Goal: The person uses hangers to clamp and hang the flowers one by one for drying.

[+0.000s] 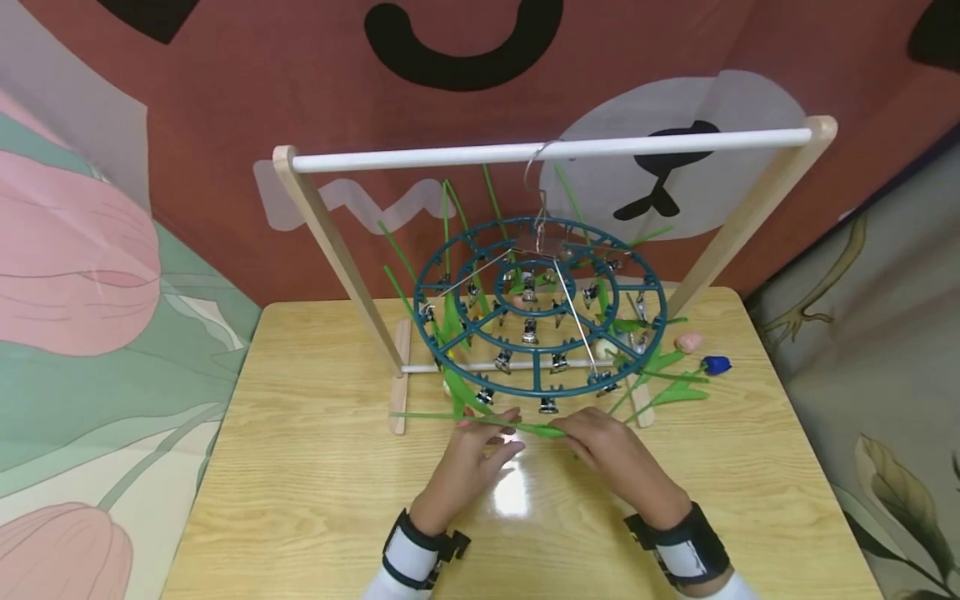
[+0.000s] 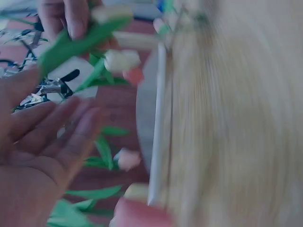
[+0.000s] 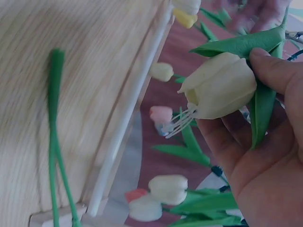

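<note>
My right hand (image 1: 606,450) pinches a white artificial tulip (image 3: 220,87) just behind its bloom, at the green leaves and stem. The tulip's long stem (image 1: 423,415) runs leftward across to my left hand (image 1: 471,458). That left hand has its fingers extended and the thumb apart, and the stem passes at its upper fingers; whether they press on it I cannot tell. Just beyond both hands hangs a round teal clip hanger (image 1: 537,390) with metal clips (image 1: 548,406). Several other tulips, white (image 3: 168,189), pink (image 3: 161,114) and yellow (image 3: 184,19), are around the hanger, blooms low.
A wooden rack with a white top bar (image 1: 420,157) carries the hanger by its hook. Its feet (image 1: 399,400) stand on the wood-grain table (image 1: 300,467). A blue tulip (image 1: 717,364) and a pink tulip (image 1: 688,342) lie at the right. A patterned cloth (image 1: 210,208) hangs behind.
</note>
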Demonstrator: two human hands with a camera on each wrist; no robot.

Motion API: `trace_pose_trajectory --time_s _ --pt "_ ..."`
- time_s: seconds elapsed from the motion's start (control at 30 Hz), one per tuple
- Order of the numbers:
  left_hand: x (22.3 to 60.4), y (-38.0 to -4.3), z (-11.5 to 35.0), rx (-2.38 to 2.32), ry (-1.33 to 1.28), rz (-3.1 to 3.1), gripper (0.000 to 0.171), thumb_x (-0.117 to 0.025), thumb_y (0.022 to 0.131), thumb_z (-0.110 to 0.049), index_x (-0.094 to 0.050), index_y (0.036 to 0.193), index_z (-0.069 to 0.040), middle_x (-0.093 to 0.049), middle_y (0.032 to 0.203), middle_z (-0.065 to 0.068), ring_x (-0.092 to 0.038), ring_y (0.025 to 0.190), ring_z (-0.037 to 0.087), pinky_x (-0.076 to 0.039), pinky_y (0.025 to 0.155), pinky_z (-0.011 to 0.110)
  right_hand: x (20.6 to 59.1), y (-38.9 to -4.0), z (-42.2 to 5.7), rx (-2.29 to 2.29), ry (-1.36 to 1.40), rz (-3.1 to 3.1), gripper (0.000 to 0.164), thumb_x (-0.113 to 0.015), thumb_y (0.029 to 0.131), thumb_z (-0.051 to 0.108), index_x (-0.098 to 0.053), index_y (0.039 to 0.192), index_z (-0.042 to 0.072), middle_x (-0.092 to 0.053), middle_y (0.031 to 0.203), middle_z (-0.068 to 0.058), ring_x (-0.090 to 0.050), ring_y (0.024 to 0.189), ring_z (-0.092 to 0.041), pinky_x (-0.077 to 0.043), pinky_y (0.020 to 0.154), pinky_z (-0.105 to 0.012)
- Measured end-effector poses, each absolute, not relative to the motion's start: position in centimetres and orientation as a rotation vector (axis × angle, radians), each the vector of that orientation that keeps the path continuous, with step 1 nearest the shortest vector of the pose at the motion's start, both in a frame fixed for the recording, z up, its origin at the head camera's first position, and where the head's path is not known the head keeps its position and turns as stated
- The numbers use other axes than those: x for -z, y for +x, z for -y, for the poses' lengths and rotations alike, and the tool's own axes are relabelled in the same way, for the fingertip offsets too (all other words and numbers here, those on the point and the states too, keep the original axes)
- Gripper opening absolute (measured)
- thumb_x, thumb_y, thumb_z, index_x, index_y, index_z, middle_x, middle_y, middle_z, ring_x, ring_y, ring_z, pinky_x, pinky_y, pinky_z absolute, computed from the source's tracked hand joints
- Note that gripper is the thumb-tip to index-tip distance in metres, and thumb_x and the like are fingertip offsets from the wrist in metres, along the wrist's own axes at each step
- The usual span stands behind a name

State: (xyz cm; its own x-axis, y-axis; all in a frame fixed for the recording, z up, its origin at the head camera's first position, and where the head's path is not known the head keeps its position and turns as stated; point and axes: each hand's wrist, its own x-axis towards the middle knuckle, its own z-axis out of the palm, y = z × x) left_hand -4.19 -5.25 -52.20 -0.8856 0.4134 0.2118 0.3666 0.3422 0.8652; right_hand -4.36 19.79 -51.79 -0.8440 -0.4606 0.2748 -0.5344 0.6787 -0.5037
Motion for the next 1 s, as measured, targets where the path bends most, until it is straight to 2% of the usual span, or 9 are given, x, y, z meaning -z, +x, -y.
trace_pose_trajectory --time_s 0.1,0.27,0.43,0.57,0.63,0.73,0.83,0.97,1.0 --pt "52.8 -4.3 5.0 -1.971 0.717 -2.338 0.034 -0.070 0.097 -0.007 -0.067 0.128 0.006 -0.069 0.131 0.019 -0.075 0.107 0.031 -0.064 0.088 0.034 51.4 -4.5 -18.9 -0.909 0.843 2.752 0.025 -0.076 0.092 0.011 -0.076 0.116 0.018 -0.076 0.108 0.004 -0.072 0.101 -0.014 -0.064 0.086 -0.034" --pt "52.6 -4.3 4.7 -2.243 0.614 -2.134 0.022 -0.063 0.100 -0.003 -0.071 0.118 0.008 -0.073 0.121 0.023 -0.074 0.109 0.017 -0.063 0.090 0.036 50.8 -4.5 -17.6 -0.846 0.900 2.755 0.035 -0.075 0.095 0.019 -0.071 0.129 0.013 -0.075 0.115 -0.005 -0.072 0.106 -0.022 -0.063 0.090 -0.039" --pt "52.3 -4.2 5.0 -2.271 0.504 -2.091 0.020 -0.061 0.103 -0.006 -0.070 0.113 0.009 -0.072 0.117 0.026 -0.074 0.105 0.014 -0.063 0.091 0.039 50.0 -4.2 -16.4 -0.856 0.871 2.795 0.066 -0.074 0.096 0.035 -0.050 0.152 0.008 -0.069 0.127 -0.021 -0.069 0.114 -0.036 -0.061 0.095 -0.049" --pt "52.4 -4.3 5.5 -2.248 0.500 -2.184 0.019 -0.061 0.103 -0.006 -0.071 0.112 0.006 -0.073 0.114 0.023 -0.073 0.106 0.014 -0.062 0.092 0.036 49.4 -3.8 -15.3 -0.938 0.860 2.795 0.081 -0.072 0.097 0.036 -0.030 0.161 0.012 -0.071 0.125 -0.018 -0.068 0.115 -0.034 -0.058 0.099 -0.051" --pt "52.4 -4.4 5.6 -2.256 0.537 -2.221 0.016 -0.061 0.102 -0.003 -0.071 0.111 0.007 -0.073 0.112 0.024 -0.073 0.106 0.015 -0.062 0.093 0.035 49.2 -3.7 -14.8 -0.951 0.893 2.751 0.082 -0.069 0.099 0.037 -0.025 0.163 0.012 -0.073 0.120 -0.017 -0.070 0.107 -0.030 -0.059 0.095 -0.048" --pt "52.6 -4.5 5.6 -2.262 0.612 -2.268 0.014 -0.061 0.100 0.003 -0.071 0.110 0.007 -0.072 0.111 0.025 -0.073 0.106 0.018 -0.062 0.092 0.033 48.8 -3.8 -14.1 -0.974 0.953 2.650 0.075 -0.061 0.104 0.042 -0.026 0.162 0.009 -0.074 0.093 -0.009 -0.066 0.078 -0.018 -0.060 0.079 -0.039" --pt "52.7 -4.5 5.6 -2.237 0.680 -2.366 0.014 -0.062 0.098 0.006 -0.072 0.108 0.007 -0.073 0.109 0.024 -0.073 0.104 0.021 -0.063 0.090 0.030 48.3 -3.9 -13.3 -0.963 0.968 2.538 0.067 -0.047 0.108 0.048 -0.034 0.159 0.007 -0.073 0.092 -0.010 -0.058 0.067 -0.010 -0.059 0.073 -0.035" --pt "52.5 -4.5 5.6 -2.186 0.722 -2.557 0.012 -0.065 0.095 0.011 -0.074 0.100 0.005 -0.074 0.102 0.022 -0.073 0.095 0.025 -0.063 0.083 0.025 47.3 -4.1 -12.2 -1.029 0.924 2.429 0.068 -0.042 0.109 0.050 -0.037 0.157 0.002 -0.069 0.127 -0.018 -0.071 0.090 -0.020 -0.062 0.086 -0.040" --pt "52.3 -4.5 5.6 -2.173 0.727 -2.604 0.012 -0.065 0.093 0.012 -0.074 0.097 0.005 -0.074 0.100 0.021 -0.072 0.092 0.025 -0.063 0.081 0.023 47.0 -4.2 -11.9 -1.068 0.907 2.406 0.068 -0.044 0.109 0.049 -0.037 0.156 0.001 -0.069 0.128 -0.018 -0.072 0.095 -0.022 -0.063 0.087 -0.040"
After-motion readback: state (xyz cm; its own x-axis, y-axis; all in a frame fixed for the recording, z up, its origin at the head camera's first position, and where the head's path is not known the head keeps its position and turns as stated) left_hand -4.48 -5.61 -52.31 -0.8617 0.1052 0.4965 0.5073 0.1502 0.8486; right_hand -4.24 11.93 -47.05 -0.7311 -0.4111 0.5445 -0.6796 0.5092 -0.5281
